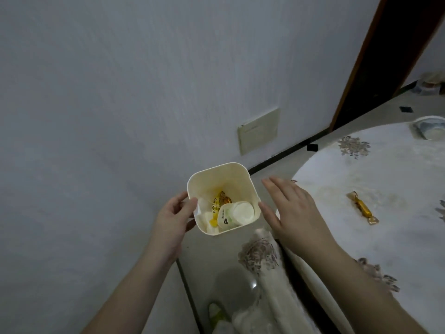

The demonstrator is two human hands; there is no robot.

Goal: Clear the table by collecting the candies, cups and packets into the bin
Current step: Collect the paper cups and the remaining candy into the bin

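Beside the table's edge, the left hand (173,214) grips the cream bin (224,198) by its left rim, holding it off the table (385,179) with a cup (237,212) and packets (213,208) already inside, while the right hand (292,210) hovers flat and empty with fingers straight just beside the bin's right wall. One gold-wrapped candy (362,208) remains on the tablecloth, well apart from the bin, its long axis running from upper left to lower right. It looks light, small and crinkly, likely slippery foil, best pinched across its middle or by a twisted end.
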